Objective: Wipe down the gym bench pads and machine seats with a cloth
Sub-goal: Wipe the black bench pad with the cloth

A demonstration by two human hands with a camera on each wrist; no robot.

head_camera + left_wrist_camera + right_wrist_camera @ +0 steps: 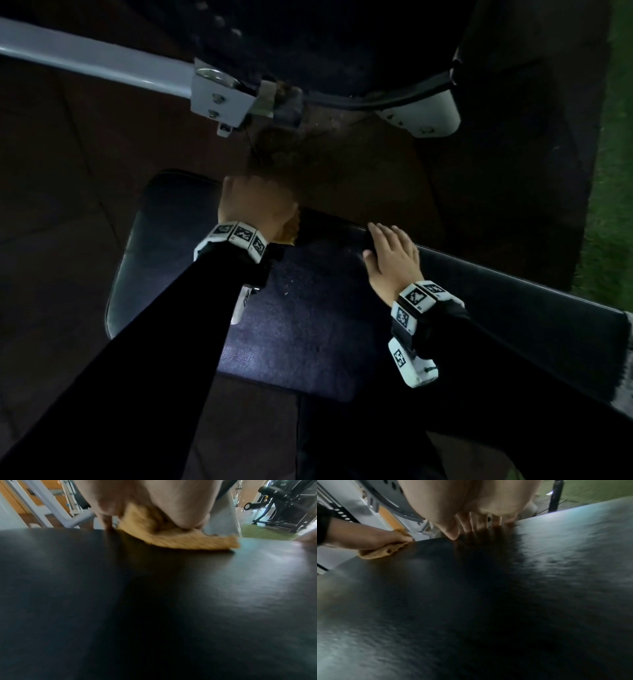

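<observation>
A black padded bench pad [308,308] fills the middle of the head view. My left hand [255,205] grips a bunched orange cloth [291,228] and presses it on the pad's far edge. In the left wrist view the cloth [180,539] lies folded under my left hand [154,503], flat on the pad [154,601]. My right hand [390,253] rests flat on the pad near its far edge, fingers straight and spread. The right wrist view shows my right hand's fingertips [453,534] touching the pad [488,601], with the left hand [368,538] and the cloth [382,550] at the left.
A grey machine frame bar [92,63] and bracket [219,99] cross the top left. A dark machine body with a white cover [428,113] stands beyond the pad. Dark rubber floor [51,205] surrounds the bench, and green turf [613,205] runs along the right.
</observation>
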